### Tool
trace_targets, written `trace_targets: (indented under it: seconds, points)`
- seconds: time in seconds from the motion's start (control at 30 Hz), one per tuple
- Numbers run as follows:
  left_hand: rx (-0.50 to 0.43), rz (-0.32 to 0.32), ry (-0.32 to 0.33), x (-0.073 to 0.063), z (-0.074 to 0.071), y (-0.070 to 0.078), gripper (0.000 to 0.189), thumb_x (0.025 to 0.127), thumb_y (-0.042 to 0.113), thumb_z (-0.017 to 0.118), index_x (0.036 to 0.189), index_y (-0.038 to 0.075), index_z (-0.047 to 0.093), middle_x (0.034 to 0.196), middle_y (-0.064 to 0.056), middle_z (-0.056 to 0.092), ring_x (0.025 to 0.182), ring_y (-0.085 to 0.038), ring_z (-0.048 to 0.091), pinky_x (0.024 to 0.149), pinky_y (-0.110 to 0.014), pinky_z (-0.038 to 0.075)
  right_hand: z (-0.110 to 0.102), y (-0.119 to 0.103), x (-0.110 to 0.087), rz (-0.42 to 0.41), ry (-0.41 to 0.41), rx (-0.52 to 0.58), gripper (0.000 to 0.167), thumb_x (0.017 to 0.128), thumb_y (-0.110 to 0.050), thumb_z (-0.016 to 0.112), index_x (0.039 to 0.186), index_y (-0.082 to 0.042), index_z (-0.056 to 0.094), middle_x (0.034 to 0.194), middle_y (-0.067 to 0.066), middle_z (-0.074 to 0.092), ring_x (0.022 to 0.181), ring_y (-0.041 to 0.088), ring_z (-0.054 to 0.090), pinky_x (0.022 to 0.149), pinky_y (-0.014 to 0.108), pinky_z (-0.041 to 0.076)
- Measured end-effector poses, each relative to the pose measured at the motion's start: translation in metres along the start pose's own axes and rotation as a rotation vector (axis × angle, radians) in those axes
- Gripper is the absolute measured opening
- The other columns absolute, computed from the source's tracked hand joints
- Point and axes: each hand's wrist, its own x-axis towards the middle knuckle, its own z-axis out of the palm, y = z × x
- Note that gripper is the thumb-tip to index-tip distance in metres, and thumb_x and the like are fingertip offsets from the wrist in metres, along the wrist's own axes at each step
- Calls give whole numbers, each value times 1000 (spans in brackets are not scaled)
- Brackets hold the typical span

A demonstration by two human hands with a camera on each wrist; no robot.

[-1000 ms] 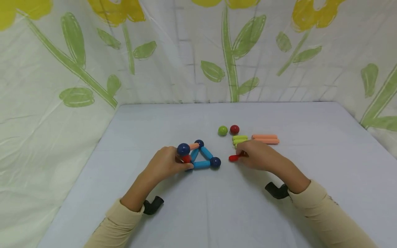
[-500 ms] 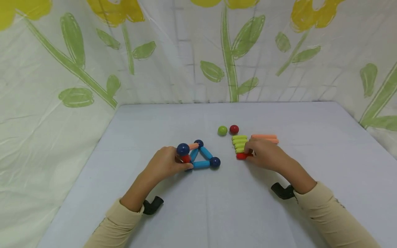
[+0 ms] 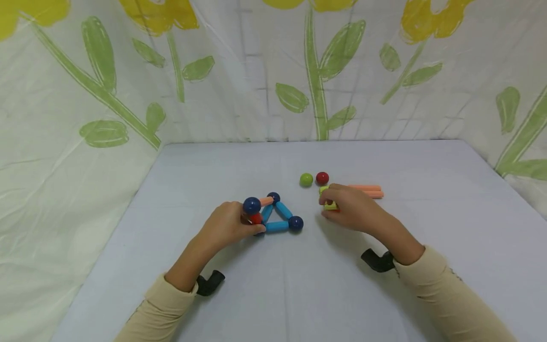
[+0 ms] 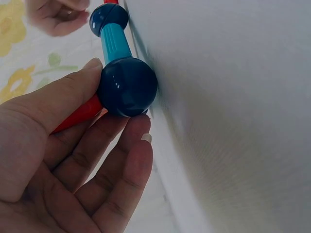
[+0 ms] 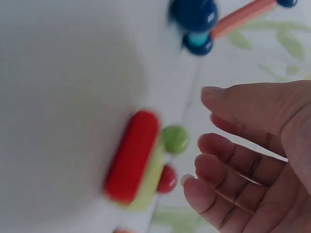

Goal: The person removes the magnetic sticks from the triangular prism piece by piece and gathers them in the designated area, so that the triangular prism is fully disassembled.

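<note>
A toy frame of rods and balls stands left of centre, with light blue rods [image 3: 277,227] joining dark blue balls [image 3: 296,223] in a triangle. From it a red rod [image 3: 255,219] rises to a raised dark blue ball [image 3: 251,205], which a salmon rod [image 3: 266,201] links to the far corner. My left hand [image 3: 228,223] pinches the frame at the near left corner, thumb and fingers about a ball [image 4: 127,87] and the red rod. My right hand [image 3: 352,209] hovers with bent, parted fingers and nothing between them, near a loose red rod [image 5: 132,158] lying beside yellow-green rods [image 3: 330,206].
Behind the loose rods sit a green ball [image 3: 306,179] and a red ball [image 3: 322,178]. Two salmon rods [image 3: 369,191] lie to the right, partly behind my right hand. A flower-patterned cloth [image 3: 265,71] hangs along the table's far edge.
My right hand carried the red rod rightward to the row of yellow-green rods, let it go there and has shifted back left. The left hand and frame have stayed put.
</note>
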Motion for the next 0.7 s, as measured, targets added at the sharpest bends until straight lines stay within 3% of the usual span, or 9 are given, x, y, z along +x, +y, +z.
trace_targets:
  seconds: [0.07, 0.17, 0.23, 0.3, 0.4, 0.57, 0.7]
  points:
    - [-1, -25, 8, 0, 0, 0, 46, 82, 20, 86, 126, 15, 72, 74, 4, 68, 69, -12, 65, 62, -29, 53, -1, -17, 8, -35, 16, 21, 21, 87, -13, 79, 106, -7, 72, 98, 4, 65, 79, 17, 60, 69, 29, 52]
    - [1, -25, 8, 0, 0, -1, 43, 82, 20, 86, 122, 11, 73, 74, 2, 69, 68, -13, 65, 62, -29, 53, -2, -46, 20, -111, 51, 43, 27, 88, -14, 79, 112, -7, 71, 104, 4, 66, 81, 18, 62, 69, 27, 52]
    - [-3, -40, 14, 0, 0, -1, 30, 81, 21, 86, 105, 6, 76, 74, 1, 70, 65, -12, 64, 60, -29, 53, -1, -63, 28, -181, 91, 35, 30, 87, -15, 80, 114, -7, 70, 106, 3, 65, 86, 18, 63, 72, 26, 53]
    - [-8, -38, 5, 0, 0, -2, 28, 82, 21, 86, 103, 6, 76, 74, 0, 70, 63, -12, 64, 58, -29, 52, 2, -76, 36, -250, 141, 21, 33, 85, -15, 82, 115, -7, 70, 106, 1, 64, 88, 16, 62, 72, 24, 53]
    - [-22, -63, -1, 0, -1, -2, 22, 82, 22, 86, 81, 5, 72, 72, -1, 70, 58, -11, 62, 54, -29, 51, 9, -91, 46, -343, 214, -11, 37, 82, -15, 86, 115, -8, 69, 105, 1, 62, 92, 15, 61, 76, 23, 52]
    - [-38, -80, -17, -1, -2, -2, 20, 83, 22, 84, 79, 7, 71, 66, 3, 67, 53, -12, 59, 51, -31, 49, 18, -105, 57, -424, 287, -78, 41, 78, -11, 88, 114, -8, 68, 104, 3, 63, 94, 19, 61, 78, 25, 53]
    - [-36, -86, -18, -1, -2, -1, 20, 83, 22, 84, 79, 8, 71, 63, 5, 65, 51, -12, 57, 50, -31, 47, 22, -110, 60, -413, 304, -132, 39, 77, -11, 89, 111, -7, 70, 101, 4, 64, 91, 19, 60, 77, 26, 54]
